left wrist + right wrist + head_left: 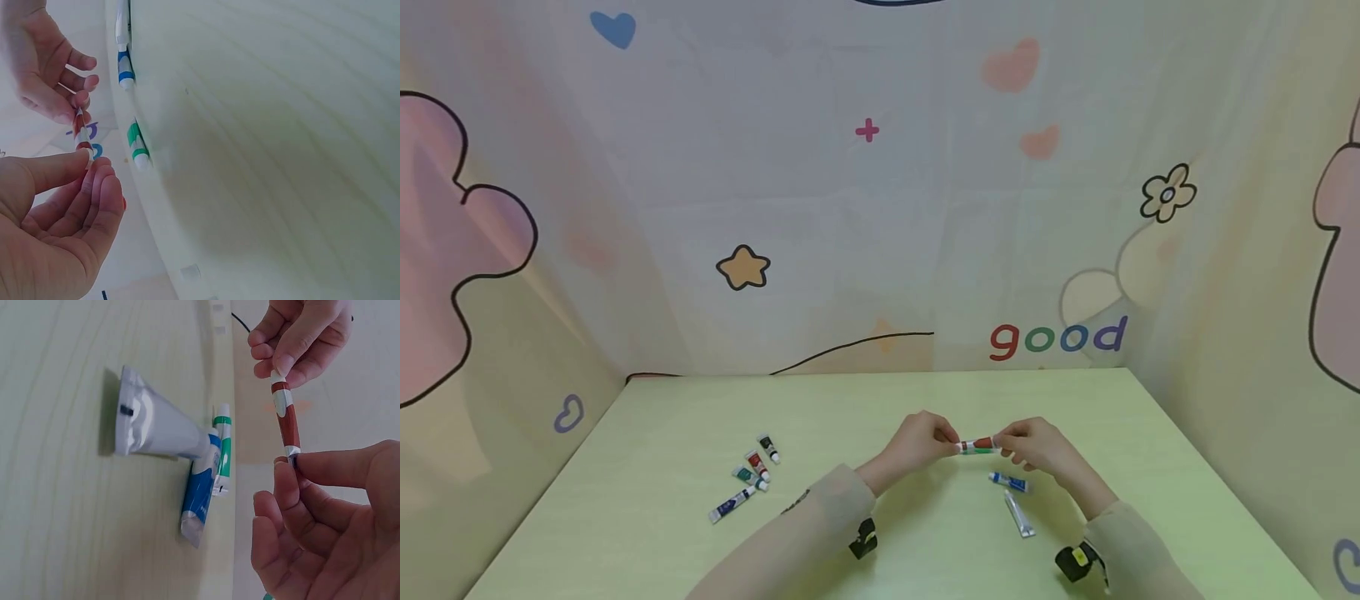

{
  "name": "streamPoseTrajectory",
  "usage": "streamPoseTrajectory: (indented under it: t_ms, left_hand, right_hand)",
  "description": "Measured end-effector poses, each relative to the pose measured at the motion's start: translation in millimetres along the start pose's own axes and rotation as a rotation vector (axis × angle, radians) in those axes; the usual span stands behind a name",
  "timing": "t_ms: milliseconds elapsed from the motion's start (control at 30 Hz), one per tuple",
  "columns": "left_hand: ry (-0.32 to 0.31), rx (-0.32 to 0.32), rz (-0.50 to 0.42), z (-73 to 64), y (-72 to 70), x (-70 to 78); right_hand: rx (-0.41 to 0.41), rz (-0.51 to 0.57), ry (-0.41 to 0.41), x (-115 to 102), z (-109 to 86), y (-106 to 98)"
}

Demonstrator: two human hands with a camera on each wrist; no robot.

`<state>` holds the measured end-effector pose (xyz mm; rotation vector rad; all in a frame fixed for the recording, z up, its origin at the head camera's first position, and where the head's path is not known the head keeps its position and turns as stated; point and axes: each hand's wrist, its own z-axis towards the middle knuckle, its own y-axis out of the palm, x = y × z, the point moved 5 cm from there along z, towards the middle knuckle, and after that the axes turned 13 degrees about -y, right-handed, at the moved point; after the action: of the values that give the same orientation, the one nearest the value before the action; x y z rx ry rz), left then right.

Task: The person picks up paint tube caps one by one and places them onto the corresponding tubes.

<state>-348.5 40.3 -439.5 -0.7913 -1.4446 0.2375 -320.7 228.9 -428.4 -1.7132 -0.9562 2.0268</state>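
Above the table, both hands hold a reddish-brown paint tube [979, 443] between them. My left hand [917, 442] pinches its white cap end with thumb and fingers, as the right wrist view also shows. The flat tail end of the tube [287, 422] is pinched by my right hand [1039, 443], whose other fingers are loosely bent. Below the hands lies a green paint tube [224, 450], partly hidden behind the held one in the head view. Nearer the person are a blue tube [1011, 482] and a silvery-white tube [1018, 514].
On the table's left side lie a black tube [768, 447], a red tube [757, 464], a teal-green tube [748, 477] and a dark blue-purple tube [731, 506]. A printed curtain [820, 183] hangs behind the table [647, 467] and along its sides.
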Motion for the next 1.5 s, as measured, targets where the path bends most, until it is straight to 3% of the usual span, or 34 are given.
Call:
streamPoseTrajectory:
  t_ms: [567, 1133, 1500]
  left_hand:
    - [-0.047, -0.084, 0.085, 3.1, 24.0, -2.2]
    - [-0.071, -0.077, 0.221, 8.2, 29.7, -2.9]
    - [-0.054, -0.061, 0.244, 6.0, 30.5, 5.1]
  right_hand:
    - [-0.019, -0.019, 0.042, 23, 1.9, 4]
    - [-0.037, -0.069, 0.091, 34, 5.2, 12]
    - [-0.053, -0.098, 0.123, 33, 2.9, 7]
